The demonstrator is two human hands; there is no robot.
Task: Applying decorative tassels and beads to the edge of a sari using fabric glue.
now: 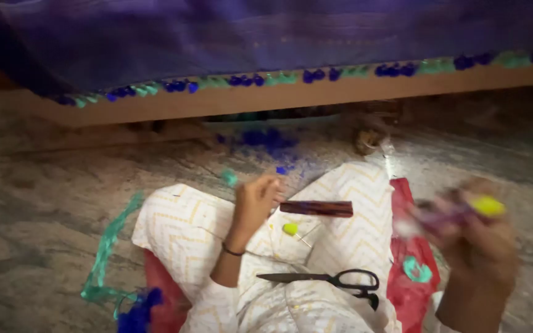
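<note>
Scissors [331,280] lie on our lap, blades pointing left, and we place everything else from them. Above and left of them our left hand [255,202] rises from a bent wrist, fingers curled together, though we cannot tell whether it pinches anything. Right of the scissors our right hand [479,237] is blurred, raised, clamped on a yellow-tipped spool [464,208]. A brown stick [316,208] rests just above the scissors.

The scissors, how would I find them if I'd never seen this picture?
Look at the white zigzag cloth over the person's lap. Low on it, between the two arms, lie the scissors. Unlike the brown stick above them, they have black loop handles and grey blades pointing left.
</note>
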